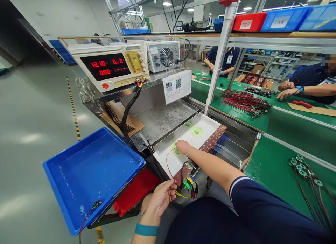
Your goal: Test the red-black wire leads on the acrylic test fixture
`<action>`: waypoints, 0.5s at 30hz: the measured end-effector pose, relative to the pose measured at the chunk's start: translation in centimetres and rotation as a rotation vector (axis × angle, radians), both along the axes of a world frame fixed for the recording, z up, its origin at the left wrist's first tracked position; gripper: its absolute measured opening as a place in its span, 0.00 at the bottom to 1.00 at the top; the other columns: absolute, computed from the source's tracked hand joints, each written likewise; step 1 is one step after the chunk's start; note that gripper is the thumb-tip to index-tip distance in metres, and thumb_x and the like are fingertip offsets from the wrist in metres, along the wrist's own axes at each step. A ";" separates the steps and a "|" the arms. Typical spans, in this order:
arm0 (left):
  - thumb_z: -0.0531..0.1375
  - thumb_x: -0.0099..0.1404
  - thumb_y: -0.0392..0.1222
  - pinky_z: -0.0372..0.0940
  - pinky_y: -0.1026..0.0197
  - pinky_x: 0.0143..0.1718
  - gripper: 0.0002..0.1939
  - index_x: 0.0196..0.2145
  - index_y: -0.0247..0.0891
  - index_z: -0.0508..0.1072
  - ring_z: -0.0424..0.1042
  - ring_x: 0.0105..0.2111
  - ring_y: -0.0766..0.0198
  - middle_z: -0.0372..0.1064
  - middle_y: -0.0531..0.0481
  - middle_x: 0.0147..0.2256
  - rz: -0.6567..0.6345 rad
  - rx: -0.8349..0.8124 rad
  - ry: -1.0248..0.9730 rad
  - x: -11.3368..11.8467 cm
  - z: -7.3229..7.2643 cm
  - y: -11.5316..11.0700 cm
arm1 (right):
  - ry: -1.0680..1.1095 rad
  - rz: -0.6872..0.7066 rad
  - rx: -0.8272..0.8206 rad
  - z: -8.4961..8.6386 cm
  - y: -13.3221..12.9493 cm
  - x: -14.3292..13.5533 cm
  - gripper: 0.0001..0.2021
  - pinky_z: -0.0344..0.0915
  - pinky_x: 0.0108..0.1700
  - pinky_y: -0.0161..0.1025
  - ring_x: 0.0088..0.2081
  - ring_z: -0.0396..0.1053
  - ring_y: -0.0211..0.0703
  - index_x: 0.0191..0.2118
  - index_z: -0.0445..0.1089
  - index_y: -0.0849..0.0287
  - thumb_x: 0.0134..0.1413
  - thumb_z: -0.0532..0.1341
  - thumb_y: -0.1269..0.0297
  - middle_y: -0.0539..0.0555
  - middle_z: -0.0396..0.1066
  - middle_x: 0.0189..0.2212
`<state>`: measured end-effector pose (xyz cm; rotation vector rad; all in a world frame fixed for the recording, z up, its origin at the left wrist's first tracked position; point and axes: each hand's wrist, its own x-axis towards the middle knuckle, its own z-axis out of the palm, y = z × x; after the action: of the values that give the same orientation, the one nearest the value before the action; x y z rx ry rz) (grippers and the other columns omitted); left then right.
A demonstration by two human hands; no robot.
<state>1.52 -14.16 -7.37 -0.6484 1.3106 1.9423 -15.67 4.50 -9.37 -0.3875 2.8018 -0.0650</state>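
Note:
A thin red wire (167,160) arcs between my two hands over a white board (162,163). One end of it is pinched in the fingertips of my left hand (162,197), close to the board's near edge. My right hand (183,147) is closed and rests over a yellow-green round mark on the board. The wire runs in under its fingers, and what they hold there is hidden. Beside the left hand are green, yellow and blue connectors (189,181) with clips hanging below. A reddish-brown strip (213,138) with metal contacts lines the board's right edge.
A power supply (110,65) with red digits stands on the metal shelf. A blue tray (94,174), left, holds one small wired part (97,204); a red bin (136,191) sits under it. Wired round boards (301,167) lie on the green bench, right. Co-workers sit beyond.

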 end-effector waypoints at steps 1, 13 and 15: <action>0.69 0.53 0.42 0.62 0.70 0.20 0.19 0.38 0.29 0.69 0.61 0.19 0.75 0.66 0.52 0.27 -0.001 -0.001 0.004 -0.1 0.0 0.0 | 0.017 -0.011 -0.024 0.2 0.1 0.1 0.13 0.66 0.45 0.41 0.46 0.71 0.53 0.47 0.72 0.68 0.56 0.59 0.72 0.67 0.70 0.45; 0.75 0.40 0.48 0.57 0.73 0.20 0.31 0.37 0.30 0.69 0.63 0.25 0.75 0.66 0.52 0.30 -0.089 -0.004 0.092 -1.4 2.3 -0.2 | 0.468 -0.311 -0.653 0.7 12.4 9.3 0.08 0.63 0.49 0.38 0.40 0.68 0.41 0.41 0.74 0.66 0.60 0.60 0.69 0.58 0.73 0.39; 0.76 0.40 0.48 0.54 0.73 0.18 0.31 0.36 0.30 0.69 0.62 0.25 0.74 0.66 0.50 0.32 -0.103 -0.026 0.130 -1.3 3.0 0.4 | 0.549 -0.457 -0.672 0.0 15.3 11.7 0.07 0.63 0.48 0.38 0.40 0.69 0.42 0.38 0.74 0.65 0.60 0.59 0.70 0.58 0.73 0.37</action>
<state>0.17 -13.75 -4.33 -0.4644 1.4217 1.9130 -3.99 19.75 -9.35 0.1376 3.2732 -1.1801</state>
